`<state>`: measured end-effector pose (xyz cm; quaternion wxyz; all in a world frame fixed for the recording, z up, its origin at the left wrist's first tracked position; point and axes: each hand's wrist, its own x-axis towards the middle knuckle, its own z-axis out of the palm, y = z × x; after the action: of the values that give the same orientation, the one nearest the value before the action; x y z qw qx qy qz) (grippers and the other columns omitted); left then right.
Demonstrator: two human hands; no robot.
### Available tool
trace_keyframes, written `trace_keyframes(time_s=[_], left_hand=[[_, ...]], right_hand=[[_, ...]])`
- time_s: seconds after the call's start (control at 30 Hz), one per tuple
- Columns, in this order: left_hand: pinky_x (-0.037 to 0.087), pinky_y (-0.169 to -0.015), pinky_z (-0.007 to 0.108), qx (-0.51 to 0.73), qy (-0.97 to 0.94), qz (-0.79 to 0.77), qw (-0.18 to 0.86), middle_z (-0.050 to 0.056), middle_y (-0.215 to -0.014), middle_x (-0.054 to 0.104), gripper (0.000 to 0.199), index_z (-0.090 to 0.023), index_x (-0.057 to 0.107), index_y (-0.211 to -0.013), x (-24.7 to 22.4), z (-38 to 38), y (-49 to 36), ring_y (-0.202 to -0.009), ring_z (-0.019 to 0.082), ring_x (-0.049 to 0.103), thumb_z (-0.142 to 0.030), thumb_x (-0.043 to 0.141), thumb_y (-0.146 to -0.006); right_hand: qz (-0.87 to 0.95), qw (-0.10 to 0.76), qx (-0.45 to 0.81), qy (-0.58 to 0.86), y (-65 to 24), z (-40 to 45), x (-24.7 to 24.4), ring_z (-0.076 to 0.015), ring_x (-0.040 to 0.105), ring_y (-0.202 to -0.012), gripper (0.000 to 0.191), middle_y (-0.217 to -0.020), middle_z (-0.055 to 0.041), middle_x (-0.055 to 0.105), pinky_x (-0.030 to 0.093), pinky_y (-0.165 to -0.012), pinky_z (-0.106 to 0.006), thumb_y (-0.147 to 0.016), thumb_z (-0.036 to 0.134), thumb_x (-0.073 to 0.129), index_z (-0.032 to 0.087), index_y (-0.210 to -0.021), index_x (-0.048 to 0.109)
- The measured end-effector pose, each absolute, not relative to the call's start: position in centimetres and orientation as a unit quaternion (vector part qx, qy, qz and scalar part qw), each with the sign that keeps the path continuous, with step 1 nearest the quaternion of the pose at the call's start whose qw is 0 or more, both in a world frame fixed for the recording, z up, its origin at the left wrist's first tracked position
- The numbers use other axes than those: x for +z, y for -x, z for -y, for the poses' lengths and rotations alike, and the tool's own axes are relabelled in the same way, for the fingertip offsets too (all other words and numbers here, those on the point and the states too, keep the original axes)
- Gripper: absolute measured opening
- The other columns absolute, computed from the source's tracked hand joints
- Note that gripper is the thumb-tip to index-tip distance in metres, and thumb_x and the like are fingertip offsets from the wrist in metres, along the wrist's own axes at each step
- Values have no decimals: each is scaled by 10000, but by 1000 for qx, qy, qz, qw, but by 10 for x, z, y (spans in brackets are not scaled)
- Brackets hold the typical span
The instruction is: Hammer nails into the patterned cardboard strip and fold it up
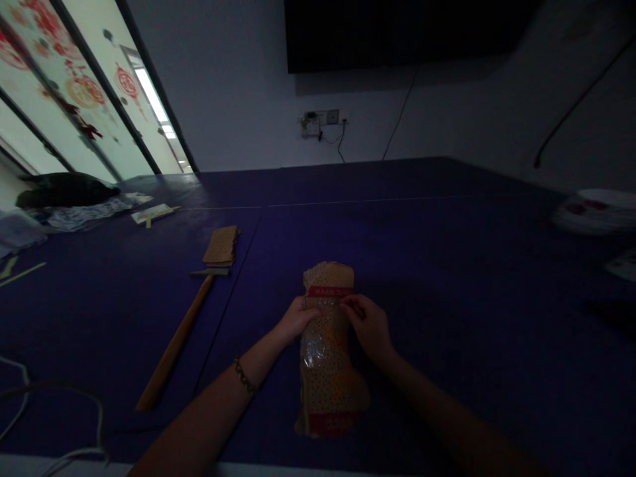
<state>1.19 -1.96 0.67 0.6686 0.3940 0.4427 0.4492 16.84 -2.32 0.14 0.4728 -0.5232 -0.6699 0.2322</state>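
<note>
A long brown patterned package [325, 384] with red bands and a shiny clear patch lies lengthwise on the dark blue table [422, 245]. My left hand [297, 320] grips its left edge, the thumb resting on top. At the right edge, by the upper red band, my right hand [366, 323] is closed with thumb and fingertips pinched together; anything between them is too small to make out. Left of the package lies a hammer [179, 338] with a wooden handle, and just beyond its head sits a small stack of brown pieces [221, 246].
Pale cables [99, 424] curl at the near left. A dark object [69, 191] on papers sits at the far left, with pale strips [154, 213] beside it. A white bowl-like item [596, 211] stands at the right. Behind the table are a wall and a screen [397, 33].
</note>
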Motion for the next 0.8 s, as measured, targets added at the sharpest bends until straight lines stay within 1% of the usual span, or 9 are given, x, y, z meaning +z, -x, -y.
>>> trace_keyframes(time_s=[0.13,0.3,0.53,0.63,0.7,0.8], left_hand=[[444,-634,249,457,-387,-447,665,10,-662,666,232,-107,652,-743,9,20,-12,-592,148,593,-126,610,-516],[449,-619,250,456,-389,-432,674,18,-656,669,231,-104,653,-738,9,20,-13,-578,149,591,-128,616,-511],[451,-605,247,450,-394,-448,664,20,-656,670,212,-101,654,-724,9,18,-13,-589,156,598,-121,600,-520],[459,-620,255,461,-381,-456,659,15,-661,675,219,-110,652,-726,10,18,-14,-605,160,604,-106,585,-518],[464,-634,264,467,-372,-453,662,20,-676,679,230,-110,651,-741,10,18,-14,-616,163,609,-107,583,-521],[467,-654,280,472,-362,-452,665,32,-693,683,242,-105,649,-758,9,19,-14,-646,177,617,-120,597,-523]], right_hand=[[692,457,214,516,-170,22,2,-123,429,-474,139,-536,28,483,326,-471,-247,-716,321,532,198,-710,597],[697,458,211,510,-170,23,1,-124,433,-484,120,-561,22,490,324,-476,-250,-742,285,487,206,-709,571],[673,505,161,516,-167,32,5,-134,458,-524,73,-611,9,493,358,-511,-264,-763,256,429,213,-748,486],[639,548,149,520,-168,37,9,-129,441,-520,45,-604,18,465,350,-511,-267,-761,252,435,217,-750,461],[583,597,189,517,-168,38,12,-118,415,-501,40,-594,31,436,331,-488,-261,-751,260,446,221,-742,443],[459,667,370,457,-167,33,13,-85,355,-437,84,-575,55,392,258,-403,-225,-741,279,435,227,-685,399]])
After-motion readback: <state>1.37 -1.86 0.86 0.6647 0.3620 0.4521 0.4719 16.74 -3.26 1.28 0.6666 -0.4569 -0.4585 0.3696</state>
